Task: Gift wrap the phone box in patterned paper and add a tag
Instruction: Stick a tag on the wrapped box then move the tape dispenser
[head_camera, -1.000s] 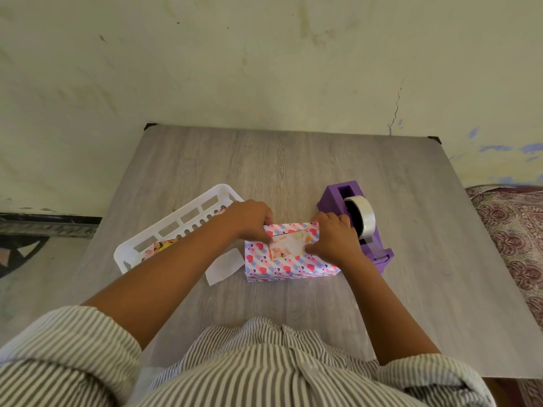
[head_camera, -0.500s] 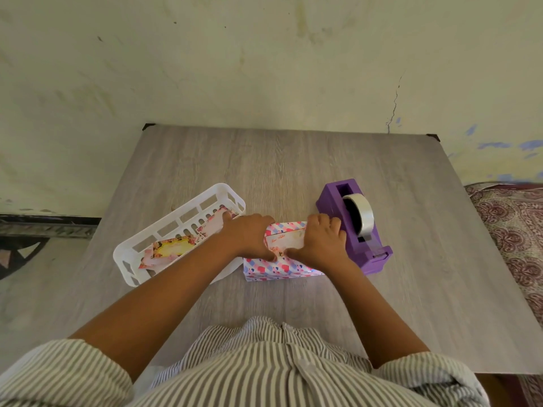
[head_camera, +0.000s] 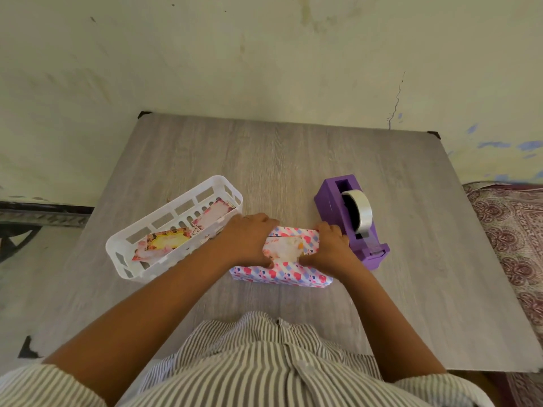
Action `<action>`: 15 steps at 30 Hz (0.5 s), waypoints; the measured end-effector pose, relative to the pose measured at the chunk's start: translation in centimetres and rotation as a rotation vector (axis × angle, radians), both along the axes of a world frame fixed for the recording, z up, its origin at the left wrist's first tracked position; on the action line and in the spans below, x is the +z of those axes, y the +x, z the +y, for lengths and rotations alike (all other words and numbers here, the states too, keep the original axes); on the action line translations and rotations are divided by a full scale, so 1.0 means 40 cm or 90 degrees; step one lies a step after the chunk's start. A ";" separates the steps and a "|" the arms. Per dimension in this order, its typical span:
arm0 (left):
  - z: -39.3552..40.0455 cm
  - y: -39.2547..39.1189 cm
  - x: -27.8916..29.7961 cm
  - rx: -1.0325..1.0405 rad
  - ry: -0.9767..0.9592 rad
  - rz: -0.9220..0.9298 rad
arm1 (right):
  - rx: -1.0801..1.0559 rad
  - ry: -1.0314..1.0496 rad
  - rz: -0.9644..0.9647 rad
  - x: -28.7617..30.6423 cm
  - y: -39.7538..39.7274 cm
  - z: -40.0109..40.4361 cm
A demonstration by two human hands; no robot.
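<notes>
The phone box (head_camera: 282,274), wrapped in white paper with pink and blue hearts, lies flat on the grey table (head_camera: 293,160) in front of me. A pale tag (head_camera: 284,248) with a floral picture lies on its top face. My left hand (head_camera: 249,240) covers the box's left end with curled fingers, its thumb at the tag's lower left edge. My right hand (head_camera: 330,245) grips the right end the same way, thumb at the tag's lower right. The box's ends are hidden under my hands.
A white slotted basket (head_camera: 123,254) with several printed tag cards (head_camera: 168,240) stands left of the box. A purple tape dispenser (head_camera: 338,201) with a clear roll stands close to my right hand. A patterned rug (head_camera: 511,224) lies beyond the table's right edge.
My hands, close together over the tag half a second ago, have slid apart to the box's two ends, uncovering the tag. The box has stayed in place.
</notes>
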State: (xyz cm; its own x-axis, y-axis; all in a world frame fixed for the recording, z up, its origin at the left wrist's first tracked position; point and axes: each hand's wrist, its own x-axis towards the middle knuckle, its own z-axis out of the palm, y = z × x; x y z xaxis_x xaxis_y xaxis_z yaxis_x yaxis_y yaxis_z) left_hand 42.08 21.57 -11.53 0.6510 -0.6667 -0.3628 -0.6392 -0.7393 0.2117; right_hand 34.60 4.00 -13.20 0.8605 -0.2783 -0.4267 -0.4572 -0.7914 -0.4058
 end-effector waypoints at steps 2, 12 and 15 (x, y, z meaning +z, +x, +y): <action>-0.018 -0.023 -0.007 -0.011 -0.046 -0.006 | -0.015 0.049 -0.007 -0.001 0.002 -0.010; -0.011 -0.128 -0.152 -0.082 -0.085 -0.152 | -0.270 0.159 -0.090 -0.058 0.012 0.026; -0.016 -0.129 -0.156 -0.072 -0.089 -0.158 | -0.301 0.197 -0.079 -0.063 0.011 0.027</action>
State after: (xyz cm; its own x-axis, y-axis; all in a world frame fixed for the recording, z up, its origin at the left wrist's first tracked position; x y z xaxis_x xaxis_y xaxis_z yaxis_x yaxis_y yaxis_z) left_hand 36.91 20.95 -17.77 0.6275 -0.7720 -0.1016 -0.7603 -0.6356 0.1339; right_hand 35.06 5.09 -15.74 0.7218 -0.5229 -0.4534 -0.6666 -0.3493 -0.6585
